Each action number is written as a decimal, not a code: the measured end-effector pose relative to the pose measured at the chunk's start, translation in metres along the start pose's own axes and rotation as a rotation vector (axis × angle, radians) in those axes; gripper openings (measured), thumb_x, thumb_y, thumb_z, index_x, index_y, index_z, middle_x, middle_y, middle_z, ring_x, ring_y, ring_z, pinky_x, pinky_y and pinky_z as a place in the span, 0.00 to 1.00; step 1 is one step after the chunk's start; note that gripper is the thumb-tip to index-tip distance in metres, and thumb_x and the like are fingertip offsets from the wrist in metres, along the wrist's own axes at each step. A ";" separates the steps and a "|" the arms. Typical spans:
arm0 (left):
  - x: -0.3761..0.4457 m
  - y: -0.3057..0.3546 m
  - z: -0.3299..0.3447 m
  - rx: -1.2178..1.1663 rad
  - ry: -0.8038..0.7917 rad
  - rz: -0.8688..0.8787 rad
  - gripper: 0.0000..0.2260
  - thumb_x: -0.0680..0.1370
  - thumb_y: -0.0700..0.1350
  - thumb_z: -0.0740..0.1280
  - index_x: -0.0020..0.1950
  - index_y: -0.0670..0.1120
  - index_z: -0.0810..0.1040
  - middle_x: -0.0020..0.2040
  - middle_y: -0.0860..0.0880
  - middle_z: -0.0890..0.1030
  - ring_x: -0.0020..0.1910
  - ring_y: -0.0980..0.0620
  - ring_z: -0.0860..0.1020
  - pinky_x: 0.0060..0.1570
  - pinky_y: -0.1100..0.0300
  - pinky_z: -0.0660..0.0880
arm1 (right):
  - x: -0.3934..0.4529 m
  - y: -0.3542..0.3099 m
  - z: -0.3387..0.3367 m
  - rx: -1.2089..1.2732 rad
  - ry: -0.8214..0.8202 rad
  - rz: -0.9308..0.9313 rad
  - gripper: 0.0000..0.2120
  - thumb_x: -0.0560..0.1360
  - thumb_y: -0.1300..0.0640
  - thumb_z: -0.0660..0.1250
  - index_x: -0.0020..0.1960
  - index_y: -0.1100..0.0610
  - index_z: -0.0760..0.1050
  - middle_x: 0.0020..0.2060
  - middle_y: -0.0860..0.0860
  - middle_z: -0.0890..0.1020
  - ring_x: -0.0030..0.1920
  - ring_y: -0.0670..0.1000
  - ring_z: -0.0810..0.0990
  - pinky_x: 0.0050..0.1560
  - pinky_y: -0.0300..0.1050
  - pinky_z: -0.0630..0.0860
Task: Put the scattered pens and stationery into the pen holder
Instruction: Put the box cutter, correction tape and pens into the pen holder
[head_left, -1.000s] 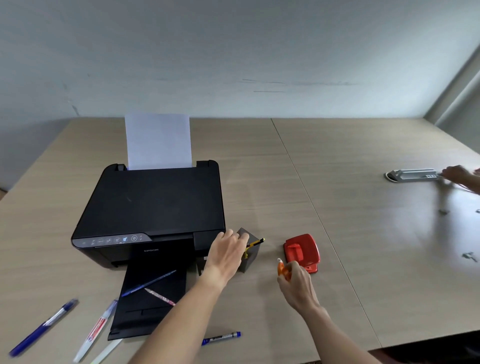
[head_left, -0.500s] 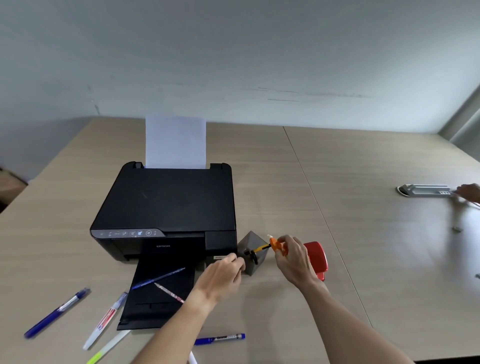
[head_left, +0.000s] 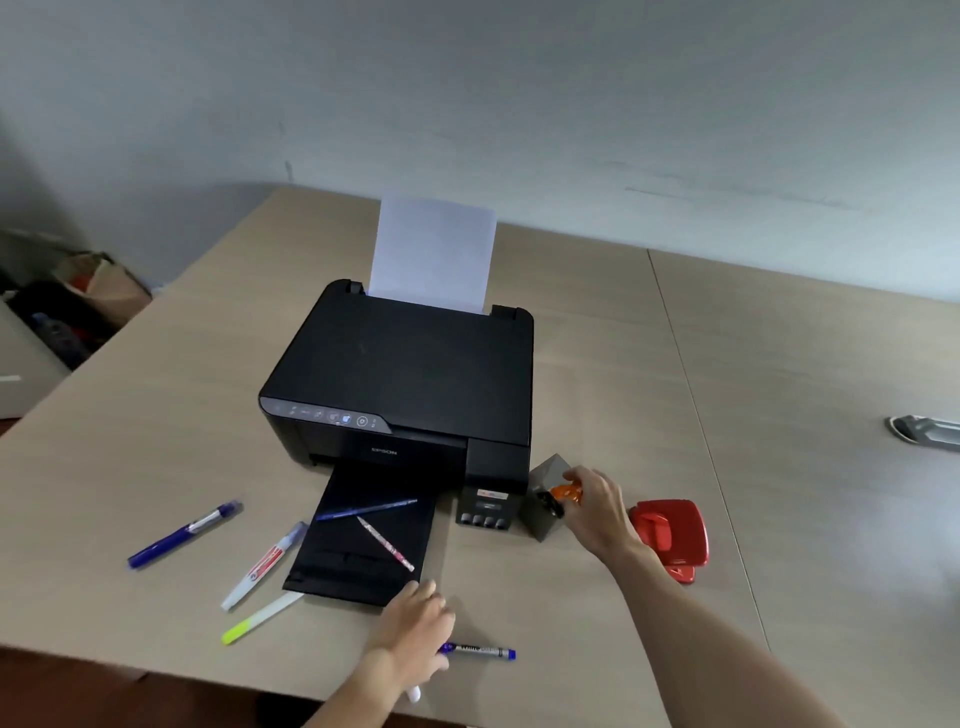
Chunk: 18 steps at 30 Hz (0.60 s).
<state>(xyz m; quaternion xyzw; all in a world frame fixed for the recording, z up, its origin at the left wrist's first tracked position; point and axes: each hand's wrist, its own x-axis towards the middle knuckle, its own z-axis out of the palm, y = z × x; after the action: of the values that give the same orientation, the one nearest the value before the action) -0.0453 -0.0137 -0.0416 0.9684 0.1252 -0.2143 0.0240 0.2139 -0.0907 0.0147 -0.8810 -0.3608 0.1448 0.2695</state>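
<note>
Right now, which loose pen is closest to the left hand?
The whiteboard marker at the table's near edge; the left hand covers its left end. Every other pen lies farther off, on the printer tray or left of it.

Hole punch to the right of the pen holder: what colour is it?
Red. The hole punch shows clearly in the head view, the only one, on the table beyond the right hand.

The pale wood-grain laminate table (head_left: 675, 374) looks smooth with a soft sheen. The black plastic printer (head_left: 415, 364) has a matt lid and a glossier control strip; a plain white paper sheet (head_left: 434, 254) stands in its feeder. The small dark grey pen holder (head_left: 545, 506) looks matt plastic. The red plastic hole punch (head_left: 672, 532) is glossy. The scattered pens look smooth plastic.
</note>
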 end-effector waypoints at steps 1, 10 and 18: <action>0.000 0.001 0.002 0.029 -0.022 0.000 0.14 0.76 0.49 0.66 0.53 0.38 0.76 0.52 0.40 0.79 0.57 0.42 0.70 0.59 0.49 0.67 | 0.000 -0.001 -0.001 0.010 -0.001 0.007 0.11 0.73 0.66 0.66 0.55 0.63 0.77 0.49 0.57 0.80 0.47 0.53 0.76 0.46 0.40 0.68; 0.005 0.005 -0.004 -0.005 0.109 0.092 0.08 0.71 0.46 0.72 0.44 0.46 0.76 0.37 0.48 0.82 0.41 0.48 0.78 0.43 0.56 0.74 | -0.041 0.021 0.000 0.083 0.191 0.114 0.08 0.73 0.70 0.60 0.47 0.62 0.76 0.42 0.53 0.79 0.43 0.52 0.75 0.44 0.44 0.70; 0.040 -0.002 -0.087 -0.484 0.774 0.175 0.07 0.79 0.47 0.60 0.52 0.49 0.75 0.44 0.52 0.77 0.42 0.53 0.72 0.43 0.61 0.69 | -0.094 0.077 0.009 0.117 0.104 0.444 0.10 0.72 0.68 0.57 0.41 0.59 0.75 0.40 0.57 0.80 0.41 0.57 0.75 0.38 0.46 0.70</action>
<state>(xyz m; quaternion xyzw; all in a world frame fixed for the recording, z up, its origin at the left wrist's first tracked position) 0.0246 0.0061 0.0205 0.9506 0.0891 0.2013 0.2188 0.1871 -0.2005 -0.0311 -0.9280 -0.1349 0.1757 0.2996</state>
